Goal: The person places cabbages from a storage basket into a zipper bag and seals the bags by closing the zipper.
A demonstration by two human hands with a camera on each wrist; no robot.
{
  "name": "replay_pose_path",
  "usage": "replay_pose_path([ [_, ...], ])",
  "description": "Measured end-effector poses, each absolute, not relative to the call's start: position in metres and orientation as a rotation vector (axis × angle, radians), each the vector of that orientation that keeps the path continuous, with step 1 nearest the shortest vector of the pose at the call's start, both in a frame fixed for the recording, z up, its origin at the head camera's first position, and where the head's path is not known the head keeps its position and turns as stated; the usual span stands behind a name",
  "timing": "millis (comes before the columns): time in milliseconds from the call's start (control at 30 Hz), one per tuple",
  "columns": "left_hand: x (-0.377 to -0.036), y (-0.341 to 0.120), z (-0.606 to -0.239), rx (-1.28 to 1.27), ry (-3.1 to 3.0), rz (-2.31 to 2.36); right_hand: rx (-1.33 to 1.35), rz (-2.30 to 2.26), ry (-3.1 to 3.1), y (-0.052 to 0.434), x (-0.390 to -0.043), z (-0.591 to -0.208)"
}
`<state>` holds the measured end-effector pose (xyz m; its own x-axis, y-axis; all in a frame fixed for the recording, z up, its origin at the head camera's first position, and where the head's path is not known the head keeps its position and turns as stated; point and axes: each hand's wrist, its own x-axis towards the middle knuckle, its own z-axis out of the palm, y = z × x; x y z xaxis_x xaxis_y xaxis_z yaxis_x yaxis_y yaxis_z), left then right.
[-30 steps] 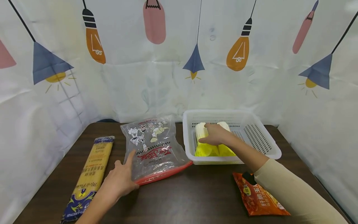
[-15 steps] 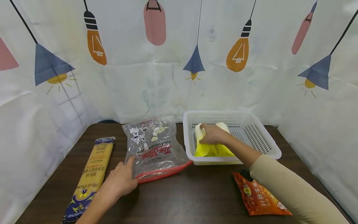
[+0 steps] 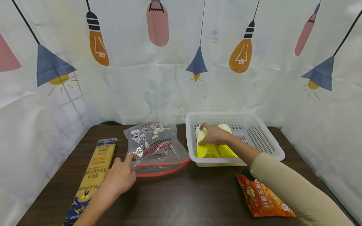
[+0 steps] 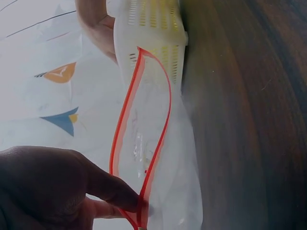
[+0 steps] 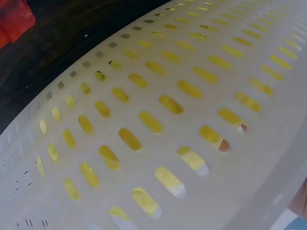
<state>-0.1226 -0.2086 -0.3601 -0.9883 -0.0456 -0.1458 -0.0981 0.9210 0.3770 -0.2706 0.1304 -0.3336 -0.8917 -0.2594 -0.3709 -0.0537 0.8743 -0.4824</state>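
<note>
In the head view a clear zip bag (image 3: pixel 158 144) with a red zip edge and cartoon print lies at the middle left of the table. My left hand (image 3: pixel 120 175) pinches the left end of that red edge, and the bag's mouth gapes. The left wrist view shows the thumb (image 4: pixel 120 194) on the red strip. My right hand (image 3: pixel 215 135) reaches into a white plastic basket (image 3: pixel 263 157) and grips the left one of two soft yellow-and-white bundles (image 3: pixel 207 151). The right wrist view shows mostly the slotted basket wall (image 5: pixel 144 100), with yellow behind it.
A long yellow-and-blue spaghetti packet (image 3: pixel 91 175) lies at the left, beside the left forearm. An orange snack bag (image 3: pixel 261 196) sits at the front right, partly under the right sleeve. A printed white curtain (image 3: pixel 169 88) stands behind the dark table (image 3: pixel 183 201).
The bag's red edge has lifted and parted into an open mouth as my left hand moved slightly left. My right hand has shifted a little left over the left bundle.
</note>
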Motion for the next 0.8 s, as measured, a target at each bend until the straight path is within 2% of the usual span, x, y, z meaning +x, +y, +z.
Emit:
replay_pose_path([
  [800,-0.121,-0.219,-0.341,-0.118,3.032,0.615,-0.281,-0.643,2.615,0.132,-0.277,-0.333],
])
